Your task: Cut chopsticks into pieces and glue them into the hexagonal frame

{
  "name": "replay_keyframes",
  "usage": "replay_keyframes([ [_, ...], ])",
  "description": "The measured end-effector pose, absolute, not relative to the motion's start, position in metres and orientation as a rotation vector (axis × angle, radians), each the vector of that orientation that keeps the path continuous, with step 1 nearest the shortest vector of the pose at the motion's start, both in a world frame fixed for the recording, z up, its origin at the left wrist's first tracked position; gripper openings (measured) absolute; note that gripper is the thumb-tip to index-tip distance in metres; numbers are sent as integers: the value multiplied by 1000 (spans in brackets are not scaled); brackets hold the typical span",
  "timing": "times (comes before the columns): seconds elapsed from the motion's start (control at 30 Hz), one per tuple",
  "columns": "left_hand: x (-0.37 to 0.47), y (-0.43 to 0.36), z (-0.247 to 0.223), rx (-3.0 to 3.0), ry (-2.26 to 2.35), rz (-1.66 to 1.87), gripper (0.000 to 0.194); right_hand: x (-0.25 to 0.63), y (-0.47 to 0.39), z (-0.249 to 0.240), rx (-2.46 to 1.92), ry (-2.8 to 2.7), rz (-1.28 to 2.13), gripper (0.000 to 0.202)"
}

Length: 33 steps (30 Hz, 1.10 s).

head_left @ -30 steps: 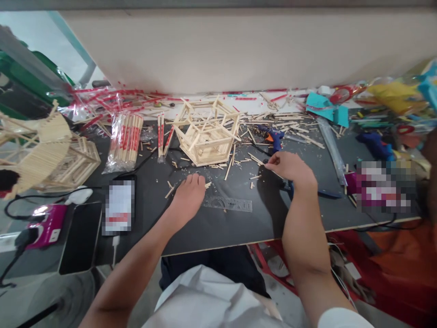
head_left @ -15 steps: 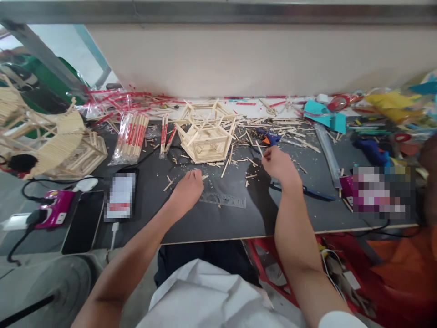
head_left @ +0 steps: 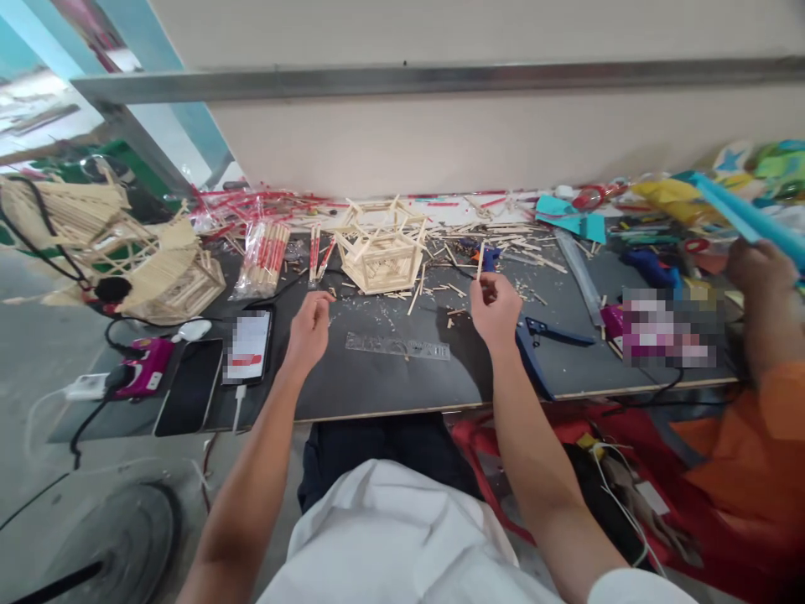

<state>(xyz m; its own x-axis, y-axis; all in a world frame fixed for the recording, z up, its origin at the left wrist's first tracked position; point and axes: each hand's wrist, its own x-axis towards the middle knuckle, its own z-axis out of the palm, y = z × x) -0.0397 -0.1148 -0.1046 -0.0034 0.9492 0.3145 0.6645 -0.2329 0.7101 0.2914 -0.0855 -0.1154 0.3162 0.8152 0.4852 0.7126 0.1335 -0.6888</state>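
Observation:
My right hand pinches a short wooden stick, which points up from the fingertips. My left hand hovers over the table's left middle, its fingers curled together; whether something small sits between them I cannot make out. Behind and between both hands stands a lattice frame of glued wooden sticks. A clear plastic ruler lies in front of it. Beside my right forearm lies a blue-handled cutter, partly hidden by the arm. A blue glue gun rests behind my right hand.
Paper-wrapped chopsticks and a larger stick model are at the left, near a phone and a purple power strip. Stick scraps lie along the back. At the right, a co-worker's hand holds blue sheet material.
My left hand has moved left, away from the ruler. My right hand still holds the stick, now more upright. The camera view has shifted, and a co-worker's hand has appeared at the right.

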Motion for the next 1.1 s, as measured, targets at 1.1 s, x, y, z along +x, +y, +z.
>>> replay_keyframes([
  [1.1, -43, -104, -108, 2060, 2566, 2, 32, 284, -79, -137, -1164, -1210, 499, 21],
])
